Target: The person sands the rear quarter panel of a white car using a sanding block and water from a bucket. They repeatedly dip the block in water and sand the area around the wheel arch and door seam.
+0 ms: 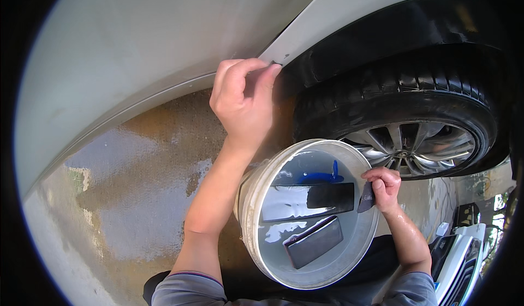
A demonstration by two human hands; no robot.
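Note:
My left hand (243,97) is at the lower edge of a pale car body panel (303,28), next to the black wheel-arch trim (352,40). Its thumb and fingers pinch a small dark piece, mostly hidden, that looks like sandpaper. At the rim of a white plastic bucket (262,261), my right hand (385,187) holds a dark sheet of abrasive paper (367,197) over the inner wall. Cloudy water fills part of the bucket. In it lie a dark rectangular sheet (331,196), a dark sanding block (315,242) and a blue object (323,178).
A tyre (393,89) with a multi-spoke alloy wheel (403,152) stands just beyond the bucket. The pale car door (135,32) curves across the upper left. Below it the concrete floor (135,191) is wet. Another vehicle (458,261) shows at the lower right.

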